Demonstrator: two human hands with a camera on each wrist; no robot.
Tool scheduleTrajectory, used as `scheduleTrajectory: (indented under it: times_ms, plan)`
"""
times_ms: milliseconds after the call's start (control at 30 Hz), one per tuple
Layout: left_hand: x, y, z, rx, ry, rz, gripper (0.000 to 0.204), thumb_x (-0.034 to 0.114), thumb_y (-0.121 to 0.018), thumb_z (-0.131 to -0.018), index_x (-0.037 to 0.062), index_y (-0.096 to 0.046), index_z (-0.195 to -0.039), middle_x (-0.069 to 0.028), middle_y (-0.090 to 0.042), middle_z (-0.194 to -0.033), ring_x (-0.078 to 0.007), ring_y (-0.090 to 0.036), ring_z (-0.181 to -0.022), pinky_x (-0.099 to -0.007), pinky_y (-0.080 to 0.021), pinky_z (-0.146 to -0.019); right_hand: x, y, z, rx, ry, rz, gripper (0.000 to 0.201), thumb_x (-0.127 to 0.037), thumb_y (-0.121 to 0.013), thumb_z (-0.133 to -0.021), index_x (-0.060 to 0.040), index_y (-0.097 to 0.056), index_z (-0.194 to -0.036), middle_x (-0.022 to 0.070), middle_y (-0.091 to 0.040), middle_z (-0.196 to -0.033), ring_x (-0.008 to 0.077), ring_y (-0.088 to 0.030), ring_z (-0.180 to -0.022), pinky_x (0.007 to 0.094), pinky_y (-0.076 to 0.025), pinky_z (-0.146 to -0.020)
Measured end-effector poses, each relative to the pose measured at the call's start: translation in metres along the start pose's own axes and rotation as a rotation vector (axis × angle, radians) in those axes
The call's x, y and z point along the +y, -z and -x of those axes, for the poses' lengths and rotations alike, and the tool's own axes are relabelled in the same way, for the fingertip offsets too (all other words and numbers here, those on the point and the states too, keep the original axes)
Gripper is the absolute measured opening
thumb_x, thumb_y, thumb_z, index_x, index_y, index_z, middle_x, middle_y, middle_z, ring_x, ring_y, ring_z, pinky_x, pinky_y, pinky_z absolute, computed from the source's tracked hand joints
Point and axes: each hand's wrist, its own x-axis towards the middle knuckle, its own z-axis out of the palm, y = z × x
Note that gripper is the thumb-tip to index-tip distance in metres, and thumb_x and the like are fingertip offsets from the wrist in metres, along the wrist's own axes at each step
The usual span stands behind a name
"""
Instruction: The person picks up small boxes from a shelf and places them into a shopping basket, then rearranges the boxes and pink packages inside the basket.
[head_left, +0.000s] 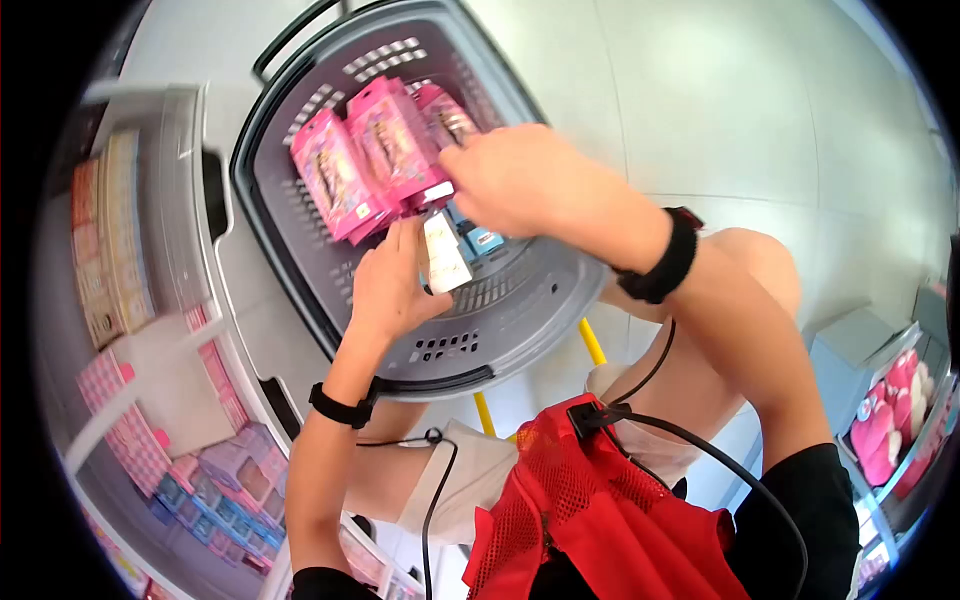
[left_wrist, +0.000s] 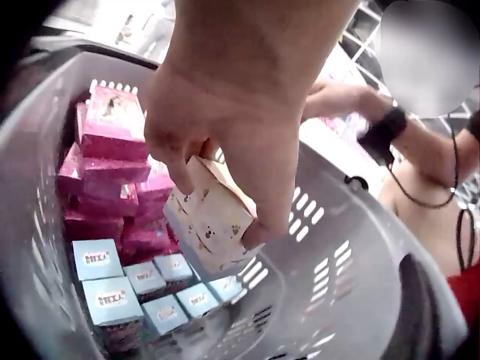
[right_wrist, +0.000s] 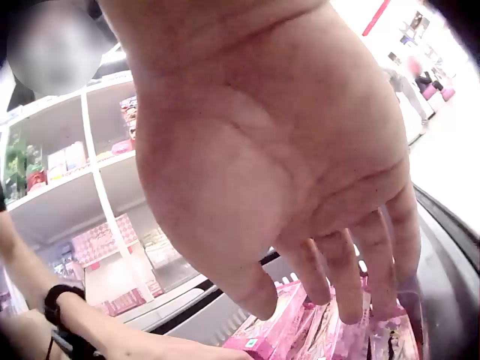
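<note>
My left hand pinches a small cream box with little printed figures between thumb and fingers, inside a grey plastic basket. Under that box, in the left wrist view, stand several light-blue-topped boxes in rows. Stacked beside them at the basket's other end are several pink packages. My right hand reaches over the basket's right side, its fingertips at the pink packages. In the right wrist view its fingers hang fairly straight, with nothing in the palm.
Shelves on the left hold clear bins, upright boxes and pink checked packages. Pink plush toys sit in a case at the right. Yellow bars show below the basket. A black cable runs across the red vest.
</note>
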Motion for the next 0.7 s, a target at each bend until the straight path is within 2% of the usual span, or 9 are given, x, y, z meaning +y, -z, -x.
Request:
scheduleTrajectory:
  times_ms: [33,167,233,300,333,367,433,567,700]
  plan:
    - [0.001,-0.008,-0.007,-0.019,-0.016,-0.015,0.091,0.024,-0.087,-0.056,0.0026,-0.047,-0.135,-0.0175,-0.06,-0.123,-0.0399,-0.065,-0.104,-0.047,-0.054,-0.087,0.0,0.001,0.005,0.002,0.022,0.064,0.024,-0.019,-0.065,-0.085,-0.0067,-0.074,-0.104,0.0143,-0.077,-0.1,0.0294,-0.075,-0.095,0.0425,-0.059,-0.079]
    - [-0.013,-0.045,-0.033,-0.17,-0.059,-0.315,0.098,0.029,-0.09,-0.056,0.0003,-0.044,-0.138,-0.0152,-0.061,-0.118,-0.0326,-0.067,-0.102,-0.0488,-0.051,-0.083,0.008,0.02,0.031,-0.123,0.077,0.019,0.027,-0.02,-0.063,-0.088,-0.0023,-0.066,-0.108,0.0157,-0.074,-0.096,0.0316,-0.073,-0.09,0.044,-0.057,-0.076]
    - [-0.018,-0.06,-0.041,-0.037,-0.128,-0.335,0.093,0.04,-0.088,-0.06,0.0067,-0.048,-0.137,-0.0134,-0.062,-0.117,-0.0301,-0.068,-0.096,-0.0455,-0.048,-0.076,0.012,0.037,0.042,-0.156,0.097,-0.024,0.026,-0.019,-0.064,-0.088,-0.0025,-0.066,-0.108,0.0143,-0.074,-0.095,0.0301,-0.074,-0.09,0.0431,-0.057,-0.076]
    - [-0.009,-0.067,-0.045,0.022,-0.146,-0.359,0.089,0.047,-0.086,-0.063,0.0111,-0.052,-0.137,-0.0125,-0.064,-0.116,-0.0287,-0.069,-0.093,-0.0441,-0.046,-0.073,0.013,0.05,0.051,-0.299,0.058,0.008,0.031,-0.023,-0.079,-0.078,-0.0154,-0.08,-0.108,0.0027,-0.078,-0.102,0.0209,-0.075,-0.098,0.0327,-0.055,-0.082]
    - [-0.007,-0.07,-0.05,-0.082,-0.08,-0.395,0.084,0.051,-0.083,-0.067,0.014,-0.054,-0.136,-0.0122,-0.065,-0.115,-0.0279,-0.069,-0.092,-0.0459,-0.045,-0.073,0.014,0.054,0.055,-0.25,0.017,-0.085,0.032,-0.021,-0.082,-0.077,-0.0181,-0.08,-0.108,-0.0003,-0.078,-0.105,0.0183,-0.073,-0.101,0.0308,-0.052,-0.081]
    - [-0.009,-0.073,-0.055,-0.178,-0.014,-0.431,0.08,0.054,-0.08,-0.07,0.0169,-0.057,-0.136,-0.012,-0.067,-0.114,-0.0272,-0.069,-0.092,-0.0477,-0.045,-0.073,0.018,0.05,0.057,-0.238,0.021,-0.092,0.032,-0.021,-0.082,-0.077,-0.0181,-0.08,-0.108,-0.0003,-0.078,-0.105,0.0183,-0.073,-0.101,0.0308,-0.052,-0.081]
    - [-0.027,-0.095,-0.059,-0.186,-0.041,-0.554,0.076,0.056,-0.077,-0.073,0.0176,-0.058,-0.135,-0.0121,-0.068,-0.113,-0.027,-0.069,-0.093,-0.05,-0.044,-0.075,0.022,0.041,0.059,-0.135,0.109,-0.038,0.027,-0.018,-0.068,-0.085,-0.0027,-0.066,-0.106,0.0118,-0.074,-0.092,0.0276,-0.073,-0.088,0.0389,-0.056,-0.075]
    - [-0.032,-0.104,-0.059,-0.232,0.039,-0.656,0.07,0.06,-0.069,-0.081,0.0182,-0.059,-0.135,-0.0111,-0.068,-0.115,-0.0275,-0.07,-0.097,-0.0548,-0.045,-0.083,0.026,0.048,0.061,-0.182,0.08,-0.048,0.029,-0.018,-0.07,-0.084,-0.0027,-0.066,-0.108,0.0119,-0.075,-0.094,0.0274,-0.074,-0.092,0.038,-0.056,-0.077]
    - [-0.031,-0.102,-0.053,-0.211,0.036,-0.651,0.071,0.061,-0.07,-0.08,0.0175,-0.058,-0.136,-0.0104,-0.068,-0.116,-0.0276,-0.07,-0.097,-0.0556,-0.045,-0.086,0.024,0.062,0.061,-0.245,0.069,-0.048,0.033,-0.019,-0.072,-0.083,-0.0024,-0.067,-0.111,0.0132,-0.075,-0.099,0.0275,-0.074,-0.097,0.0378,-0.056,-0.08]
